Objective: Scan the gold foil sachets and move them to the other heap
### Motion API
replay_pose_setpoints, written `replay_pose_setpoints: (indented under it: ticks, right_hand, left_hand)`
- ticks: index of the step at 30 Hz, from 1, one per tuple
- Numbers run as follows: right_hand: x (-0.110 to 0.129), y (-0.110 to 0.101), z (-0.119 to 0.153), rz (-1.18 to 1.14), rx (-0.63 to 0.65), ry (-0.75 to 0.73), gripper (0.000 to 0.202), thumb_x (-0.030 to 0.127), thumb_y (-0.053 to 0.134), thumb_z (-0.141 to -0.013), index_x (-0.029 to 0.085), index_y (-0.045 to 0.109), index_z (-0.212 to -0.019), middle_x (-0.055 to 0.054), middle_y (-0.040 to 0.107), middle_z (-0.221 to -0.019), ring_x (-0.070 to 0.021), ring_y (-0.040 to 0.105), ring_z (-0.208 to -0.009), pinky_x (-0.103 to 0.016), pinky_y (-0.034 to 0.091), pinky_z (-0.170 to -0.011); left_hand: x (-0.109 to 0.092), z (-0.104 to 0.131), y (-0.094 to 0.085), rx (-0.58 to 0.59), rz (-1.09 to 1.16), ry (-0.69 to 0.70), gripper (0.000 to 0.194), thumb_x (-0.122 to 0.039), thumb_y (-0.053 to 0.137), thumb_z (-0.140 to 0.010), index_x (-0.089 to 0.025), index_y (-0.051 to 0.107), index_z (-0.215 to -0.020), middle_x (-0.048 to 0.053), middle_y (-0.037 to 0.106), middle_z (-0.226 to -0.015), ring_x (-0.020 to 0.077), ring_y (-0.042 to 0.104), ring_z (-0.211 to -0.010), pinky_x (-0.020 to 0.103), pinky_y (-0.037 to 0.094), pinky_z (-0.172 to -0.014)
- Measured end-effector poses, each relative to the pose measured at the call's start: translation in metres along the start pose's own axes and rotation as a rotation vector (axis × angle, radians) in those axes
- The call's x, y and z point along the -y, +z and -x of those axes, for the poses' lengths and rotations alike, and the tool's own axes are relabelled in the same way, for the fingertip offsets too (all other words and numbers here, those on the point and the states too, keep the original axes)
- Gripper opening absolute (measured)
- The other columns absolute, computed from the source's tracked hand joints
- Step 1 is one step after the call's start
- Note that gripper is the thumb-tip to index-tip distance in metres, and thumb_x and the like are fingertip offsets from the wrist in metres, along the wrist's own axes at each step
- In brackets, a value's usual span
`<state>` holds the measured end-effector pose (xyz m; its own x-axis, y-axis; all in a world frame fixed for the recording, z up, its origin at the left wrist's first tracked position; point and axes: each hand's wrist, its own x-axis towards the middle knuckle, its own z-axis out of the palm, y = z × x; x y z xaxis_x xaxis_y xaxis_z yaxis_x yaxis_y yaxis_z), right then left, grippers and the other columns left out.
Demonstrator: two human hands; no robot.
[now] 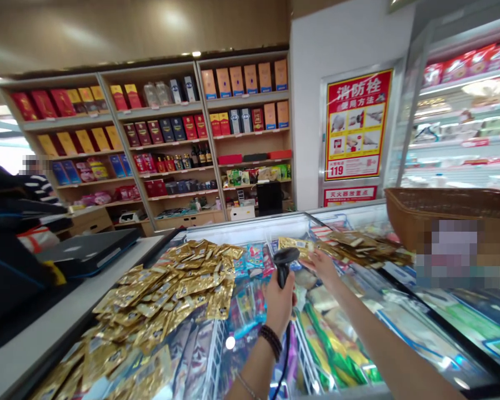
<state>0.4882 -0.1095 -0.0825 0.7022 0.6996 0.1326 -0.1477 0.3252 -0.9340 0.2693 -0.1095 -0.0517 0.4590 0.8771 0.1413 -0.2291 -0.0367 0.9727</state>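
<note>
- Gold packet (295, 244): extends left from the right hand's (323, 268) fingertips, long axis running roughly sideways.
- The right hand is the nearer one — its fingers pinch the packet's right end.
- Black scanner (286, 256): upright in the left hand's (279, 300) wrapped grip, its head just on the near side of the packet; whether they touch, I cannot tell.
- Left of both grips spreads a large gold heap (158, 294); right of them, a second heap (366, 248).
- Beyond the hands runs the freezer's back edge (229, 231); farther right, a brown basket (406, 222) — open air above both hands.
</note>
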Motion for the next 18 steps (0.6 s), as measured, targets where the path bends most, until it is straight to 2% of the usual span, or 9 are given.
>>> replay_pose_setpoints:
  ticks: [5, 14, 18]
  right_hand:
    - [-0.003, 0.0, -0.001, 0.024, -0.011, 0.007, 0.043, 0.056, 0.108, -0.075, 0.03, 0.078, -0.09, -0.004, 0.091, -0.09, -0.0391, 0.095, -0.092, -0.075, 0.071, -0.124]
    - [-0.002, -0.003, 0.002, 0.113, 0.018, -0.032, 0.049, 0.065, 0.106, -0.079, 0.031, 0.072, -0.088, -0.003, 0.086, -0.087, -0.042, 0.095, -0.1, -0.072, 0.072, -0.122]
    - [0.0, -0.003, 0.004, 0.128, 0.012, -0.023, 0.044, 0.063, 0.103, -0.081, 0.03, 0.077, -0.093, -0.007, 0.089, -0.094, -0.0436, 0.095, -0.103, -0.071, 0.073, -0.12]
  left_hand:
    - [-0.005, 0.006, 0.001, 0.021, -0.005, 0.008, 0.079, -0.098, 0.093, -0.076, -0.029, 0.058, -0.088, -0.009, 0.056, -0.062, 0.0112, 0.053, -0.044, 0.024, 0.036, -0.045]
    - [-0.012, 0.007, 0.001, 0.038, -0.026, -0.036, 0.07, -0.089, 0.092, -0.082, -0.029, 0.058, -0.092, -0.009, 0.055, -0.064, 0.0112, 0.053, -0.045, 0.025, 0.035, -0.047]
    - [-0.013, 0.009, 0.001, 0.044, -0.036, -0.046, 0.067, -0.085, 0.093, -0.085, -0.028, 0.062, -0.098, -0.009, 0.056, -0.065, 0.0125, 0.055, -0.047, 0.025, 0.036, -0.048]
